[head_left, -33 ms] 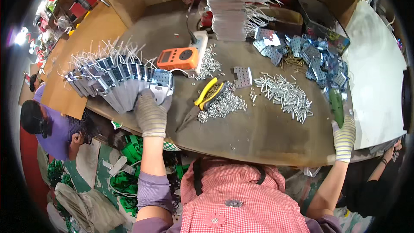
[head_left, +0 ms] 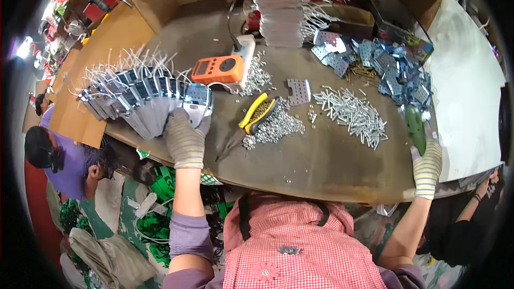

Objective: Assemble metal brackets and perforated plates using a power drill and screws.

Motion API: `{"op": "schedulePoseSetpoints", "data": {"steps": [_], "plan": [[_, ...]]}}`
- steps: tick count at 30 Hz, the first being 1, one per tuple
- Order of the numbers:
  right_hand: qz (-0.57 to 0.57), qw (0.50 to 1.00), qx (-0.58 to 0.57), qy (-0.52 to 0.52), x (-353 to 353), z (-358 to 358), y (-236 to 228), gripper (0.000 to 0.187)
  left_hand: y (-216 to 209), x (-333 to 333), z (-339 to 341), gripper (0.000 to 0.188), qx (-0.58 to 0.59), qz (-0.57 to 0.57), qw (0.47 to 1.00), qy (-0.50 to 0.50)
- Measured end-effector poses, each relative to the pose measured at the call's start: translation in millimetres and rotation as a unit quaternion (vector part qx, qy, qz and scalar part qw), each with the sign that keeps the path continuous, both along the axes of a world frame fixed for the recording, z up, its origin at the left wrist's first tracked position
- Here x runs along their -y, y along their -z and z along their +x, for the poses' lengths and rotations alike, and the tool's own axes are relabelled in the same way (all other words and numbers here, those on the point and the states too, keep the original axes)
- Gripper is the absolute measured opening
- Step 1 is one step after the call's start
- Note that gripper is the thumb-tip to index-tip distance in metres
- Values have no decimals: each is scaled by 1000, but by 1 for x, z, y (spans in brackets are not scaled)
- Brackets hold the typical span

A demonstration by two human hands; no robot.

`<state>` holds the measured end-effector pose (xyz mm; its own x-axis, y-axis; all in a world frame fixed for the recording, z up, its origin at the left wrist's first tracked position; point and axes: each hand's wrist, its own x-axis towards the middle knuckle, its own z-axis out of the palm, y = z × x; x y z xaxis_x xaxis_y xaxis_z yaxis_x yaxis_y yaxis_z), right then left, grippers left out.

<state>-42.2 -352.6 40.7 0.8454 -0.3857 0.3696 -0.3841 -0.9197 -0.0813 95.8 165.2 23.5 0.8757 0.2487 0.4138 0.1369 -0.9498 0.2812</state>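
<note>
Row of wired metal units fans across the left of the bench; left hand, gloved, rests at its near right end, fingertips partly hidden, so can't tell if it's pinching or just touching. Right hand is part-curled around the near end of a green tool at the bench's right edge, thumb one side, fingers the other; looks held. Units: my read is stiff, smooth, a bit slippery, modest weight each; wire leads on the far side look soft and snag-prone. Best hold is the flat near casings, clear of the leads. Tool reads rigid, moderate weight; take it round the body. Between the hands: yellow-handled pliers lying on a nut pile, a lone perforated plate, then a screw pile. Orange meter sits just beyond the row's right end, its neighbour in the way. Loose plates crowd the tool's far end.
</note>
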Motion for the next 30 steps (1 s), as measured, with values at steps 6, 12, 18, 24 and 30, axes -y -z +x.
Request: {"op": "schedulePoseSetpoints", "data": {"steps": [6,12,18,24,30], "plan": [[424,849,14,-313,-159,25,-26,18,-9,8,0,46,10,45,998,-46],[199,832,-97,-508,-217,39,0,13,-44,39,-21,42,97,106,990,-4],[143,846,-78,-508,-221,33,2,11,-104,131,51,37,273,1,890,365],[181,830,-12,-527,-213,30,-1,11,-153,199,171,53,300,43,861,409],[220,764,530,-295,-69,95,-165,9,-166,183,232,52,58,148,929,333]]}}
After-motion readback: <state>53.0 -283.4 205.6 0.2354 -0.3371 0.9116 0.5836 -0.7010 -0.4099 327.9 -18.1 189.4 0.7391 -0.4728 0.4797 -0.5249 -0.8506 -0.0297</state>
